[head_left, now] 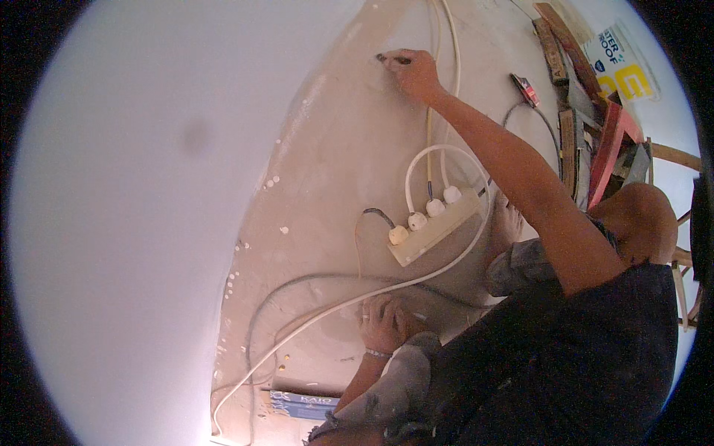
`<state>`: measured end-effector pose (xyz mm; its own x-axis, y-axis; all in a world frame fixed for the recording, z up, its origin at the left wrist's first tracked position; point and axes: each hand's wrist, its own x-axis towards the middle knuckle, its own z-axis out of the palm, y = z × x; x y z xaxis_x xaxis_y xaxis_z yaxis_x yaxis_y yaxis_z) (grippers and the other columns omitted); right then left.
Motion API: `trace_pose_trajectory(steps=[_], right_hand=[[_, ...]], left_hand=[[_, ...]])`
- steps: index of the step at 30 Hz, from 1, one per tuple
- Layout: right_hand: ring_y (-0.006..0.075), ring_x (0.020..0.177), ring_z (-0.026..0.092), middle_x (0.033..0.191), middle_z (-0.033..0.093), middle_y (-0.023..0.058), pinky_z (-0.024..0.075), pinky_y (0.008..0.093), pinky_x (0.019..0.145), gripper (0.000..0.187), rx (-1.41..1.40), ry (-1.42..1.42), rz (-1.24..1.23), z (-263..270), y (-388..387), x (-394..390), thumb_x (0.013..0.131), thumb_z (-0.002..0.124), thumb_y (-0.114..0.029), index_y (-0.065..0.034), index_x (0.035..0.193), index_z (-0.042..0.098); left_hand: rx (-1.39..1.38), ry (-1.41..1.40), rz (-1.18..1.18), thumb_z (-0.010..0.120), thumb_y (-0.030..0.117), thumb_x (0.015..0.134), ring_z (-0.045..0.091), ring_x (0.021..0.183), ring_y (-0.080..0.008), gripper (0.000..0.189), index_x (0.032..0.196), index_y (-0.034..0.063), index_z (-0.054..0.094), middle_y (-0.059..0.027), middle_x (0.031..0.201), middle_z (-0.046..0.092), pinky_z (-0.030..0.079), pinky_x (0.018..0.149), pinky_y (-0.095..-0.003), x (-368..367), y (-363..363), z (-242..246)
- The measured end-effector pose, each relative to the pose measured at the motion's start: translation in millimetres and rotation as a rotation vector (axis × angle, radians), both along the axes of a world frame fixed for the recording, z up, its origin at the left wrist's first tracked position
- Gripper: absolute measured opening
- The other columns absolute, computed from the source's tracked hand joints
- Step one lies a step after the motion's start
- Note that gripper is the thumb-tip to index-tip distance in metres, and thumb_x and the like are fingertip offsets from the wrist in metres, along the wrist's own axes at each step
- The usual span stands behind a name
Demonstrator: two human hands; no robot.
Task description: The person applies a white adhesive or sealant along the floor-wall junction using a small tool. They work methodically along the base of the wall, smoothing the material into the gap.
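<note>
My right hand point(413, 72) reaches far forward over the dusty floor point(346, 156), close to the pale wall point(145, 223). Its fingers close around a small dark object point(381, 57), too small to identify. My left hand point(384, 323), with a ring and a wristband, is low near my bent leg point(410, 368); its fingers look apart and nothing shows in them. Between the hands lies a cream power strip point(438, 231) with several round plugs in it. A white cable point(357, 298) loops from it past my left hand.
A grey cable point(251, 323) curves across the floor. A blue printed box point(304, 404) lies near my left forearm. Wooden pieces point(549, 53), a red bar point(605, 150) and a white bucket with writing point(622, 64) are at the right. A small red-and-black item point(524, 89) lies nearby.
</note>
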<state>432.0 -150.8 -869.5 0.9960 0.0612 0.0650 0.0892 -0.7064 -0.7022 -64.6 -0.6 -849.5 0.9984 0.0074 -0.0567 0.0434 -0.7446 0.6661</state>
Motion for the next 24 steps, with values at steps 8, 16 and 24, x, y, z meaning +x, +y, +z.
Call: trace_pose_trajectory(steps=[8, 16, 24], right_hand=[[0.0219, 0.074, 0.068, 0.087, 0.075, 0.0129, 0.0543, 0.0342, 0.073, 0.024, -0.109, -0.063, 0.025, -14.1, 2.8, -6.8, 0.087, 0.071, -0.027, -0.0114, 0.105, 0.078], [0.0254, 0.071, 0.067, 0.088, 0.073, 0.0148, 0.0527, 0.0355, 0.07, 0.023, -0.138, -0.06, 0.01, -15.0, 27.4, -43.0, 0.087, 0.072, -0.027, -0.0102, 0.102, 0.078], [0.0303, 0.079, 0.064, 0.089, 0.071, 0.0149, 0.0514, 0.0401, 0.076, 0.021, -0.145, -0.198, 0.135, -22.4, 51.7, -93.4, 0.086, 0.071, -0.023, -0.012, 0.103, 0.077]], left_hand=[[0.037, 0.014, -0.001, 0.068, 0.025, 0.078, 0.054, 0.116, -0.0346, 0.027, 0.104, 0.0159, 0.069, -0.0069, 0.118, 0.06, 0.038, 0.102, -0.054, -3.2, -2.2, -1.1], [0.073, 0.013, -0.002, 0.066, 0.025, 0.079, 0.054, 0.116, -0.0357, 0.025, 0.101, 0.0137, 0.069, -0.0077, 0.118, 0.06, 0.037, 0.103, -0.0555, -5.8, -1.3, -5.1], [-0.009, 0.024, -0.01, 0.064, 0.025, 0.081, 0.053, 0.118, -0.0386, 0.024, 0.1, 0.0115, 0.069, -0.0105, 0.119, 0.061, 0.036, 0.104, -0.0573, -0.6, -1.9, 1.1]])
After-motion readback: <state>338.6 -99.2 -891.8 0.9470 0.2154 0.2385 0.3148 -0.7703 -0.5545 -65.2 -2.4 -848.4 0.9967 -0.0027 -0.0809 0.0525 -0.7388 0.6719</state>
